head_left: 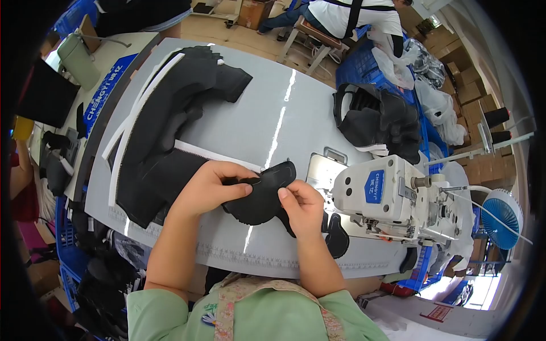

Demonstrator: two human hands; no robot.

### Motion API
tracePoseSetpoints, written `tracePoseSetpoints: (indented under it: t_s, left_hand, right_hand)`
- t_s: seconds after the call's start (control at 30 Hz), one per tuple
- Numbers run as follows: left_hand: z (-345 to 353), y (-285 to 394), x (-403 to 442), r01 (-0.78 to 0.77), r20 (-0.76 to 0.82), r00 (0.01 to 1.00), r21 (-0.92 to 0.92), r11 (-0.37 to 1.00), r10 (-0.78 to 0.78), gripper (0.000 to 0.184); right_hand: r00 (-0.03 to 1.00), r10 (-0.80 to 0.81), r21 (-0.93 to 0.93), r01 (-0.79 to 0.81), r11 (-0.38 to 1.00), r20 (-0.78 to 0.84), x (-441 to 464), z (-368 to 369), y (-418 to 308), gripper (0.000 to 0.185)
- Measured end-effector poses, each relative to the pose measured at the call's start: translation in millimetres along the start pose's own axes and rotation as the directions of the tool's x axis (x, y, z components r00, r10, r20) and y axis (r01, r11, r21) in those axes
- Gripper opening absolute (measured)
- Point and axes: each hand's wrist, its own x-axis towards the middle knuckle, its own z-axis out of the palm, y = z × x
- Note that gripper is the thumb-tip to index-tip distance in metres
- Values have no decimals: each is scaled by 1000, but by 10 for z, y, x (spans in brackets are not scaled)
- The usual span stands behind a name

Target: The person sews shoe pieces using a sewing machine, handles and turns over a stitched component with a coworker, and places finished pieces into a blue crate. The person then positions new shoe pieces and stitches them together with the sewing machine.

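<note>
Between my two hands is a rounded black fabric piece (256, 203), held above the grey table in front of me. My left hand (213, 184) pinches its left edge, thumb on top. At its right edge my right hand (301, 206) grips with thumb and bent fingers. Behind my left hand lies a long pile of black fabric pieces (165, 113) with white edge strips (145, 113). The white sewing machine (375, 190) stands just right of my right hand, and a small black piece (337, 236) lies by its needle area.
More black sewn pieces (378, 116) are heaped at the table's back right. Blue crates (364, 65) with plastic bags stand beyond. A small blue fan (501, 219) is at the right. Another person (358, 17) sits at the back. A ruler scale (244, 256) runs along the table's front edge.
</note>
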Motion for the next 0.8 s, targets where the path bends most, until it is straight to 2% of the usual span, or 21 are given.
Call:
tracePoseSetpoints:
  t_s: [0.2,0.3,0.37,0.53,0.6,0.73,0.8]
  left_hand:
    - [-12,-38,28,-79,17,997,34,996,78,24]
    - [8,-37,29,-21,4,1000,-48,999,21,25]
    - [13,-43,27,-12,13,1000,-46,999,12,26]
    - [17,-95,61,10,21,1000,-42,999,-9,27]
    - [28,-112,74,-19,-23,1000,-102,995,17,26]
    - [-23,-121,100,0,-25,1000,-151,989,-4,27]
    - [-17,-119,92,-27,-79,997,-190,981,12,27]
  right_hand:
    - [997,-12,-207,-4,978,-79,10,11,-3,13]
    - [993,-16,-170,-4,985,-117,25,57,-8,11]
    - [992,94,47,-91,995,-82,46,108,-99,9]
    - [991,123,6,-123,992,-57,62,41,8,11]
    - [991,121,-1,-121,993,-60,72,29,14,13]
    - [988,149,159,-152,975,29,100,-13,55,14]
    - [987,150,221,-160,962,61,101,-3,77,19]
